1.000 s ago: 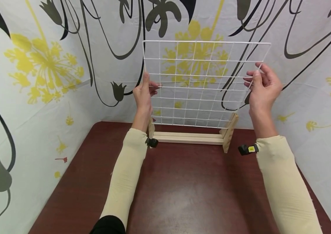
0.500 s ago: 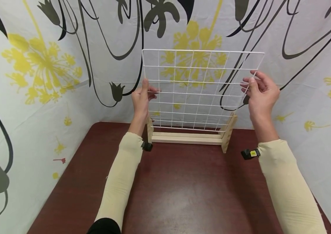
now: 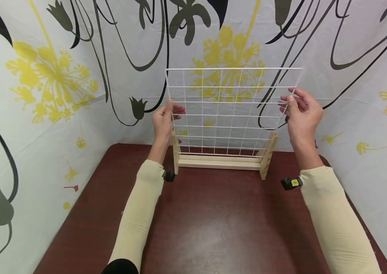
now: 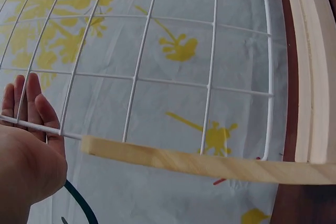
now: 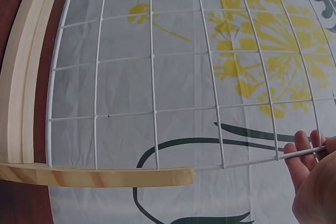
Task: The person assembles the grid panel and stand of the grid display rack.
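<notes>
A white wire grid panel (image 3: 228, 115) stands upright, its lower part between the two side posts of a pale wooden stand (image 3: 219, 162). My left hand (image 3: 163, 121) grips the panel's left edge, thumb in front and fingers behind the wires. On the opposite edge my right hand (image 3: 303, 116) pinches the side wire between thumb and fingers. In the left wrist view the left hand (image 4: 31, 145) holds the edge wire just past the end of the wooden post (image 4: 210, 165). The right wrist view has the right hand (image 5: 312, 174) on the edge wire, beyond the other post (image 5: 100, 176).
The stand rests near the back of a dark red-brown table (image 3: 210, 220). A white cloth (image 3: 125, 83) with yellow and grey plant patterns hangs behind the table and along both sides. Small black cameras are strapped to both wrists.
Both hands have lowered the grid panel, bringing its bottom edge down close to the stand's crossbar. The right hand has also moved slightly left. The wooden stand has stayed in place.
</notes>
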The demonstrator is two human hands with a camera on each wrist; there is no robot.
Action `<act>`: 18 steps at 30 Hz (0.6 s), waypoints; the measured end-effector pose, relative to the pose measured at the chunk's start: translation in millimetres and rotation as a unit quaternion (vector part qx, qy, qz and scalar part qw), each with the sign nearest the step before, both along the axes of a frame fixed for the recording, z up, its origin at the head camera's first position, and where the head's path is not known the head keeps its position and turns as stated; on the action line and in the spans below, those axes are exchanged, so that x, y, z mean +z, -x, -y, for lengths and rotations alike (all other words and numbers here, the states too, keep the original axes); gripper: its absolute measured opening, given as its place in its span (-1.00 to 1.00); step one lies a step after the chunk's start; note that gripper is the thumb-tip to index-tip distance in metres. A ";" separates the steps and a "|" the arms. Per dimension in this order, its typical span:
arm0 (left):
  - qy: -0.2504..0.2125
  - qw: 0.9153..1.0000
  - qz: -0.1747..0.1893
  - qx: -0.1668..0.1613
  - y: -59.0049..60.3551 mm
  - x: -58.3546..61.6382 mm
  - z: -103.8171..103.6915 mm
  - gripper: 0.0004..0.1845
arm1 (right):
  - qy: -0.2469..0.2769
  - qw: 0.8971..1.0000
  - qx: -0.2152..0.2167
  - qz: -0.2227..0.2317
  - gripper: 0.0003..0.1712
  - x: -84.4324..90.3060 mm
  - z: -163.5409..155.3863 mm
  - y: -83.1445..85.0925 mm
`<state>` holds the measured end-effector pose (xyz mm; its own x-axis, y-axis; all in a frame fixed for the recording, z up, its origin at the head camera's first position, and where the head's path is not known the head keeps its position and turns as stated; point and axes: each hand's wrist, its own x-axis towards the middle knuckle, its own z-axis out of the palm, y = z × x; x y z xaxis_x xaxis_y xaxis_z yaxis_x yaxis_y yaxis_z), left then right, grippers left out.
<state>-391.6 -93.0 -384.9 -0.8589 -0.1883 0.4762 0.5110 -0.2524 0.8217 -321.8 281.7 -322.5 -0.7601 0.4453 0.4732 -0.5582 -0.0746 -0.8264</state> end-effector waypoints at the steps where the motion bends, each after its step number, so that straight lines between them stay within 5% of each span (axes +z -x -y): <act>1: -0.003 1.000 -0.004 -0.003 0.2 -1.2 0.7 -0.53 | -0.003 1.000 -0.001 0.003 -0.73 -0.8 0.1 -0.1; 18: -0.004 1.000 0.009 -0.025 -3.0 -13.5 8.8 -0.61 | -0.015 1.000 -0.009 0.012 -0.75 -17.9 -0.6 2.5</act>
<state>-388.6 -101.9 -398.4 -0.8753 -0.1492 0.4600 0.4835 -0.2834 0.8282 -324.3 282.3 -340.3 -0.7634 0.4440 0.4692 -0.5398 -0.0395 -0.8409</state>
